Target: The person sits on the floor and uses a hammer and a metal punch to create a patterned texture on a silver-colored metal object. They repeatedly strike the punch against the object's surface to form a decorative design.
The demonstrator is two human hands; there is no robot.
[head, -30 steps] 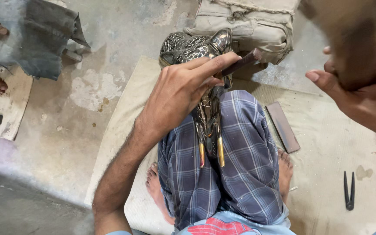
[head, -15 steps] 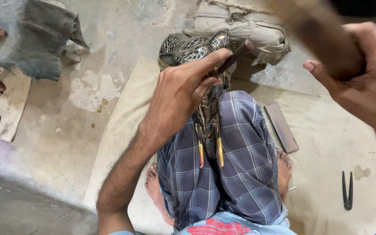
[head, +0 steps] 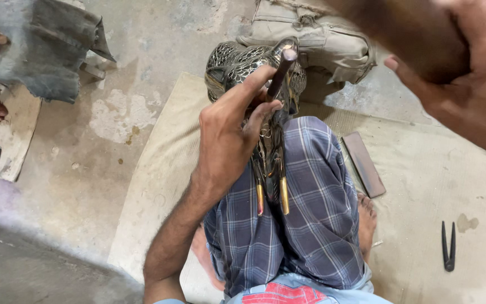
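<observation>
Left hand (head: 226, 141) fingers pinch a thin punch (head: 281, 73) on the engraved metal bird (head: 243, 67) held between the knees; right hand (head: 468, 95) wraps a raised mallet (head: 406, 34); an off-centre blow could hit fingers.

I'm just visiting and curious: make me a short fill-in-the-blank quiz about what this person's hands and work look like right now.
1. The left hand holds a thin dark punch against a patterned ____ figure.
2. The right hand is raised, gripping a thick ____ handle.
3. The figure rests on the person's lap, covered by a blue ____ cloth.
4. Dark pincers lie on the ____ side of the mat.

Missing words: metal; wooden; checked; right
</observation>
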